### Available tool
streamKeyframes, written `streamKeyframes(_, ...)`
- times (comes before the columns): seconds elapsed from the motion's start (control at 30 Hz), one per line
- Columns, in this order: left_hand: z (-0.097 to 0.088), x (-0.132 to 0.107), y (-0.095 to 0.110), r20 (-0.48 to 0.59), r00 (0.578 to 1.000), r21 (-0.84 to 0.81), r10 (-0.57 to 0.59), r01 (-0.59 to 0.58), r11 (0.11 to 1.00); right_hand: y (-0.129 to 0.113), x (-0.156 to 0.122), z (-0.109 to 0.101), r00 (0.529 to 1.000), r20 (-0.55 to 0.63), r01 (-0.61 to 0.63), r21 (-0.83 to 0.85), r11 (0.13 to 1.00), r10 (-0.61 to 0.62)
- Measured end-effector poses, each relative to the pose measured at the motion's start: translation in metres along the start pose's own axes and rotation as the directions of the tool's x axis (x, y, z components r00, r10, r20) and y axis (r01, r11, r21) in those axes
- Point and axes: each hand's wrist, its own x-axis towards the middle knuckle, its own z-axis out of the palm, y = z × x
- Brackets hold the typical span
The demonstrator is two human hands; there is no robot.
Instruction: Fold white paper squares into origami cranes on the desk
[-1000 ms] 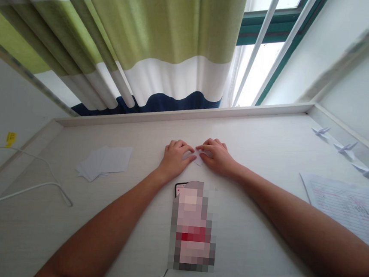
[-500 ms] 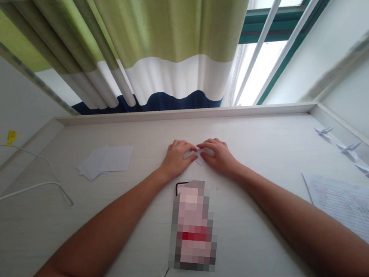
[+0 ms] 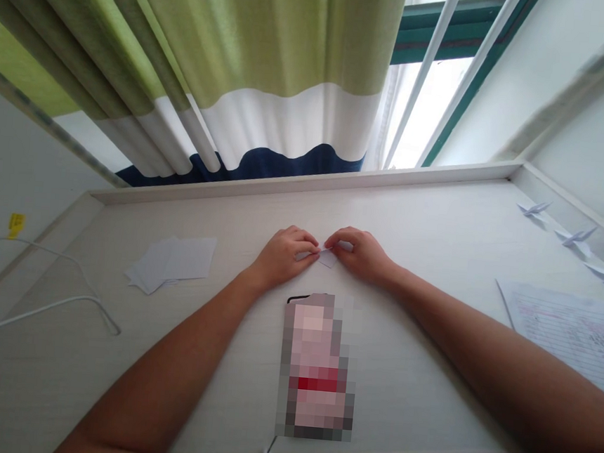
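Observation:
A small folded piece of white paper (image 3: 327,258) lies between my two hands at the middle of the desk. My left hand (image 3: 287,255) pinches its left side, thumb and fingertips pressed together. On the other side my right hand (image 3: 357,252) grips the paper between thumb and curled fingers. Much of the paper is hidden behind the fingers, so its full shape does not show. Just nearer to me lies a phone (image 3: 315,369), its screen blurred out.
Loose white paper sheets (image 3: 172,261) lie to the left, beyond a white cable (image 3: 78,298). Several folded paper figures (image 3: 576,238) line the right edge above a lined, written-on sheet (image 3: 562,334). A raised rim (image 3: 306,182) bounds the desk before the curtain (image 3: 275,48).
My left hand has shifted slightly left and its thumb and fingers have closed together. My right fingers have drawn closer together on the paper. The view has tilted a little.

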Motion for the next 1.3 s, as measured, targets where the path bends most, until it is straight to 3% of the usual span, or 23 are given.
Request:
streamKeyframes(0.43,0.0030,-0.0013,-0.0015,-0.003,0.997,0.084,0.072,-0.071,0.994,-0.0018,0.0023,-0.0003,0.990,-0.006,-0.142,0.094,0.985,0.144)
streamKeyframes(0.7,0.0007,-0.0017,0.0012,0.007,0.998,0.035,0.059,-0.059,0.998,-0.0010,0.0027,-0.0040,0.994,0.054,-0.099,0.156,0.983,0.092)
streamKeyframes(0.8,-0.0022,-0.0014,-0.0021,-0.036,0.999,-0.132,-0.032,0.027,0.991,0.0011,0.0021,-0.0035,0.995,0.047,-0.091,0.146,0.985,0.085)
streamKeyframes(0.9,-0.0054,-0.0002,-0.0066,-0.107,0.966,-0.321,-0.235,0.190,0.928,0.0017,0.0018,-0.0033,0.996,0.040,-0.090,0.132,0.987,0.085)
streamKeyframes(0.97,-0.0063,0.0009,-0.0078,-0.098,0.951,-0.370,-0.294,0.239,0.897,0.0016,0.0019,-0.0035,0.996,0.047,-0.085,0.134,0.987,0.079)
streamKeyframes(1.3,-0.0008,0.0011,-0.0055,-0.006,0.987,-0.169,-0.160,0.157,0.973,0.0024,0.0020,0.0001,0.999,0.034,-0.030,0.075,0.997,0.028)
